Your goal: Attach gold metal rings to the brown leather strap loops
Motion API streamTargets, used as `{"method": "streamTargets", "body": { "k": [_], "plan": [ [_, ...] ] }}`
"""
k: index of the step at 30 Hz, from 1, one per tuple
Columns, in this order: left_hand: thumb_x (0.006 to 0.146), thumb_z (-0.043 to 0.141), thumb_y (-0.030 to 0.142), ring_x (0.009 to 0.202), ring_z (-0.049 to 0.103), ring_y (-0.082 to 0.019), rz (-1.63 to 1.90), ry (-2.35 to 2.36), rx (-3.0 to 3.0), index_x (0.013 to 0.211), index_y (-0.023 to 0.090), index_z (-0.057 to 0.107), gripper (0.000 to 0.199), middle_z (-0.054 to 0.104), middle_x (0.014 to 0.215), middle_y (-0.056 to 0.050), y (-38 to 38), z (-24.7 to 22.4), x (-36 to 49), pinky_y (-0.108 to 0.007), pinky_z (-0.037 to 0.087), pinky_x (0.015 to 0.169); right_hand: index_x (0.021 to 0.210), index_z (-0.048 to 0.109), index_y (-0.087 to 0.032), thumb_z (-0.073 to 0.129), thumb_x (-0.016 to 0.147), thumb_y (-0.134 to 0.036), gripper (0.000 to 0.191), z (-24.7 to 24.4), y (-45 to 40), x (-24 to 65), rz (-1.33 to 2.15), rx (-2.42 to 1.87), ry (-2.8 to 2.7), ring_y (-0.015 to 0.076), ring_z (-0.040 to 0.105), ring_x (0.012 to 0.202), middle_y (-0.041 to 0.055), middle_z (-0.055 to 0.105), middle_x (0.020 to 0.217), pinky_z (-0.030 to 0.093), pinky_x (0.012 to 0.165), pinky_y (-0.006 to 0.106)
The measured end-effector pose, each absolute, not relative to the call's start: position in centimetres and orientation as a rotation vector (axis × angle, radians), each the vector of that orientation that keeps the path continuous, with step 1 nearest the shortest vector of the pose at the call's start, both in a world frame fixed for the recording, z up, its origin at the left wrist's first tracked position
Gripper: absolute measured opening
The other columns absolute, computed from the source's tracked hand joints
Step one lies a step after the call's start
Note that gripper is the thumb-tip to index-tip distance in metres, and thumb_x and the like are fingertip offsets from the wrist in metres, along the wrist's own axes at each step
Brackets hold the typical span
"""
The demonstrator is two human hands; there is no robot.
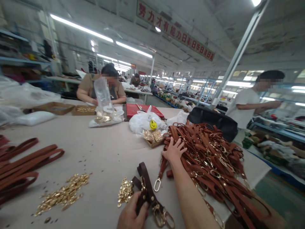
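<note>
My left hand [133, 211] is closed around a dark brown leather strap [150, 187] with gold metal clasps and rings at its lower end. My right hand [174, 150] has its fingers spread and rests at the left edge of a large heap of reddish-brown leather straps [202, 156]. Gold snap hooks and oval rings show among these straps. One strap end with an oval gold ring [157, 185] lies below my right hand. Beside my left hand sits a small pile of gold metal pieces [125, 191].
Left of centre is a bigger pile of gold pieces [63, 194], near brown straps [26, 162]. A cardboard tray of gold parts [154, 140], a white plastic bag [140, 122], a red folder [132, 110] and a black bag [212, 122] stand behind. Co-workers [89, 87] are across the table.
</note>
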State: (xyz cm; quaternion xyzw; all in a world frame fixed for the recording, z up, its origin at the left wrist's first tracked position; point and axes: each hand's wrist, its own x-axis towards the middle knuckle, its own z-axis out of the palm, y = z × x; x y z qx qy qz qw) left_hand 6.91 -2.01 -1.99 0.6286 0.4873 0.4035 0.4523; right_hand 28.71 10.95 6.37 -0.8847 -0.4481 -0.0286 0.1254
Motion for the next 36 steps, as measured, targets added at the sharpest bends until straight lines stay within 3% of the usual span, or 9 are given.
{"method": "streamTargets", "body": {
  "k": [2,4,6,8,11,16,23,33,36],
  "plan": [
    [0.077,0.058,0.045,0.090,0.073,-0.029,0.940,1.251,1.588,0.102,0.026,0.068,0.033,0.078,0.099,-0.004,-2.1,-1.3,6.6,-0.037,0.058,0.081,0.153,0.016,-0.013,0.074,0.071,-0.042,0.105,6.7,9.6,30.9,-0.029,-2.664,-1.265,0.0531,0.014,0.141,0.0359,0.011,0.155,0.007,0.099,0.078],
    [0.071,0.060,0.050,0.093,0.072,-0.033,0.909,1.349,1.614,0.100,0.026,0.068,0.038,0.079,0.098,-0.005,-1.9,-0.4,6.4,-0.039,0.058,0.081,0.151,0.024,-0.012,0.077,0.068,-0.045,0.104,7.1,8.2,33.3,0.048,-2.741,-1.246,0.0502,0.030,0.137,0.0347,0.030,0.148,0.012,0.100,0.077],
    [0.068,0.059,0.053,0.095,0.072,-0.036,0.872,1.401,1.653,0.099,0.026,0.068,0.042,0.079,0.097,-0.007,-1.6,0.3,6.5,-0.042,0.057,0.080,0.145,0.038,-0.016,0.078,0.071,-0.046,0.090,7.5,6.8,35.4,0.100,-2.785,-1.262,0.0429,0.042,0.132,0.0254,0.047,0.141,0.018,0.105,0.072],
    [0.068,0.057,0.054,0.095,0.071,-0.036,0.832,1.386,1.687,0.101,0.025,0.067,0.045,0.078,0.099,-0.008,-1.5,0.9,6.7,-0.043,0.056,0.080,0.137,0.048,-0.019,0.072,0.081,-0.045,0.066,7.8,5.5,36.9,0.111,-2.796,-1.304,0.0356,0.047,0.128,0.0153,0.053,0.137,0.028,0.107,0.064],
    [0.071,0.054,0.053,0.093,0.072,-0.033,0.792,1.354,1.701,0.103,0.024,0.066,0.045,0.078,0.097,-0.007,-1.9,1.6,6.9,-0.039,0.055,0.078,0.129,0.054,-0.020,0.062,0.092,-0.040,0.043,7.9,3.9,37.6,0.087,-2.773,-1.385,0.0299,0.052,0.123,0.0096,0.054,0.134,0.042,0.102,0.056],
    [0.074,0.053,0.051,0.083,0.073,-0.029,0.757,1.360,1.708,0.106,0.022,0.063,0.045,0.078,0.088,-0.005,-2.3,1.6,6.8,-0.035,0.054,0.075,0.124,0.058,-0.018,0.060,0.094,-0.037,0.035,7.2,1.9,36.5,0.010,-2.720,-1.493,0.0254,0.060,0.110,0.0088,0.060,0.125,0.049,0.095,0.050],
    [0.078,0.050,0.048,0.086,0.071,-0.029,0.739,1.437,1.848,0.106,0.022,0.064,0.041,0.076,0.094,-0.007,-2.4,2.4,6.9,-0.033,0.051,0.074,0.121,0.059,-0.017,0.059,0.095,-0.037,0.032,6.9,-2.6,35.7,-0.057,-2.694,-1.563,0.0228,0.063,0.103,0.0078,0.063,0.118,0.052,0.091,0.046],
    [0.078,0.049,0.048,0.079,0.069,-0.028,0.701,1.423,1.920,0.102,0.019,0.064,0.040,0.073,0.086,-0.008,-2.3,2.5,7.0,-0.033,0.049,0.070,0.108,0.063,-0.016,0.060,0.093,-0.040,0.028,7.2,-10.8,35.6,-0.045,-2.639,-1.610,0.0211,0.064,0.096,0.0057,0.067,0.106,0.051,0.089,0.044],
    [0.078,0.049,0.047,0.076,0.068,-0.028,0.713,1.427,1.940,0.100,0.020,0.064,0.038,0.073,0.085,-0.007,-2.4,2.6,7.0,-0.032,0.049,0.068,0.101,0.064,-0.018,0.065,0.086,-0.032,0.020,6.8,-14.1,36.1,-0.070,-2.600,-1.559,0.0212,0.065,0.092,0.0050,0.070,0.097,0.048,0.087,0.038]
  ]
}}
